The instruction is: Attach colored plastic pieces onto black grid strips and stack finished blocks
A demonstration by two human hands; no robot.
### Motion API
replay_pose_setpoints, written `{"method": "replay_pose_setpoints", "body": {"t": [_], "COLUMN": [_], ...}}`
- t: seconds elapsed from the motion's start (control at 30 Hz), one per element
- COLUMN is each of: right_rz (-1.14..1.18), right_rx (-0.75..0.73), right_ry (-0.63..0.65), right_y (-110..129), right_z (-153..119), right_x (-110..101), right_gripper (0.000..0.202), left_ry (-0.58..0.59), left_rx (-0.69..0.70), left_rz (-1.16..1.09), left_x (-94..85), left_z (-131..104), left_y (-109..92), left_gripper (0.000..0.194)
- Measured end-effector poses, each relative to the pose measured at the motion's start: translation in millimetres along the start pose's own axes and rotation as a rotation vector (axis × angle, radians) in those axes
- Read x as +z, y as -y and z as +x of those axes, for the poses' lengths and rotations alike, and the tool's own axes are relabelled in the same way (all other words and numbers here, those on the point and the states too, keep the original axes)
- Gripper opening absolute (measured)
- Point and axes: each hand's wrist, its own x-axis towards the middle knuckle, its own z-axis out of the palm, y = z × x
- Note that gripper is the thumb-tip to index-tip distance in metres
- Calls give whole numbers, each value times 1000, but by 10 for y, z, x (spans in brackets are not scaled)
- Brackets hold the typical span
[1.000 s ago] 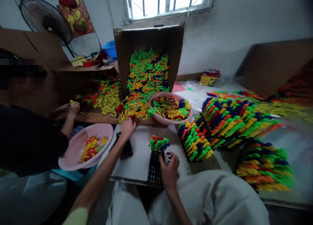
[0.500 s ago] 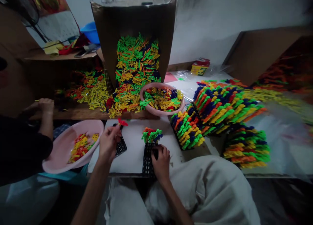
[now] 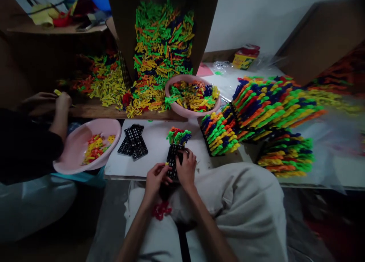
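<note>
- Your left hand (image 3: 156, 175) is at the near part of the black rack (image 3: 172, 154), its fingers pinched together on a small yellow piece (image 3: 167, 164) that shows just at the tips.
- Your right hand (image 3: 186, 166) lies against the rack's right side, fingers curled and thumb over the perforated face; you seem to be steadying it, but whether they close firmly on it, I cannot tell.
- The rack lies in front of you at the near side of the bench (image 3: 155, 134), just beyond your lap.
- Done so far: a cluster of coloured pieces (image 3: 178, 136), red, orange, green and dark blue, stands at the rack's far end. By my judgement you are early on with this rack.
- Left on it: most of the visible face nearer you shows bare holes; your hands hide the rest.
- To your right, blocks packed with coloured rows (image 3: 273, 106) look finished, with a smaller packed block (image 3: 220, 134) just beside them.
- To your left, two black racks (image 3: 139, 150) lie crossed, with no pieces standing in them.
- Plenty of loose pieces (image 3: 164, 45) fill the box ahead, and more lie in the pink bowl (image 3: 194, 112).
- A red item (image 3: 162, 210) rests on your lap.
</note>
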Motion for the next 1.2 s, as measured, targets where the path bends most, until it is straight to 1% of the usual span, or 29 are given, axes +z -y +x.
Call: {"method": "replay_pose_setpoints", "body": {"t": [0.07, 0.13, 0.2, 0.23, 0.27, 0.3, 0.33, 0.37, 0.4, 0.43, 0.47, 0.5, 0.53, 0.57, 0.63, 0.67, 0.7, 0.8, 0.87, 0.93, 1.03, 1.1, 1.2], "right_rz": [14, 56, 144, 202, 252, 295, 323, 296, 229, 152, 121, 127, 171, 250, 456, 562, 648, 972, 1146, 1231, 1278, 1294, 1307], "right_rx": [-4, 1, -3, -16, -34, -56, -117, -173, -169, -122, -86, -51, -21, 5, 76, 143, 242, 525, 633, 680, 698, 702, 716], "right_ry": [1, -34, -76, -72, -36, 45, 183, 342, 428, 422, 442, 483, 526, 577, 642, 630, 587, 489, 379, 255, 113, 57, 13], "right_y": [-9, 25, 118, 180, 244, 304, 351, 380, 388, 376, 349, 314, 280, 255, 249, 272, 310, 479, 594, 682, 748, 763, 777], "right_z": [37, 25, -113, -245, -419, -628, -858, -1090, -1304, -1482, -1608, -1673, -1678, -1627, -1402, -1256, -1104, -711, -538, -432, -367, -365, -397], "right_x": [-8, -62, -155, -206, -250, -282, -298, -294, -274, -242, -208, -183, -175, -192, -306, -397, -503, -833, -1011, -1135, -1234, -1258, -1255], "right_gripper": [26, 26, 25, 24, 24, 26, 28, 33, 40, 43, 41, 39, 36, 33, 25, 21, 21, 31, 32, 30, 27, 25, 24], "left_ry": [26, 4, -39, -63, -96, -136, -176, -212, -238, -253, -257, -257, -254, -250, -221, -189, -153, -65, -40, -34, -74, -87, -90], "left_rx": [30, 70, 117, 140, 160, 176, 185, 188, 184, 178, 172, 168, 164, 163, 166, 173, 184, 229, 251, 292, 413, 477, 531], "left_rz": [6, 2, 20, 38, 57, 73, 90, 105, 119, 134, 150, 165, 177, 190, 215, 226, 232, 215, 206, 245, 362, 413, 464], "left_x": [-61, -129, -204, -246, -291, -340, -391, -443, -493, -540, -579, -610, -629, -634, -595, -550, -489, -241, -67, 74, 209, 260, 306], "left_z": [23, -65, -202, -271, -334, -388, -433, -470, -499, -521, -538, -550, -561, -572, -601, -624, -654, -780, -874, -950, -1004, -1010, -1015], "left_y": [-3, -9, -25, -32, -35, -31, -21, -4, 15, 33, 46, 51, 43, 24, -54, -109, -170, -360, -457, -511, -525, -516, -505], "left_gripper": [54, 47, 40, 38, 36, 35, 34, 33, 34, 34, 36, 38, 39, 40, 41, 41, 40, 34, 28, 24, 22, 21, 18]}}
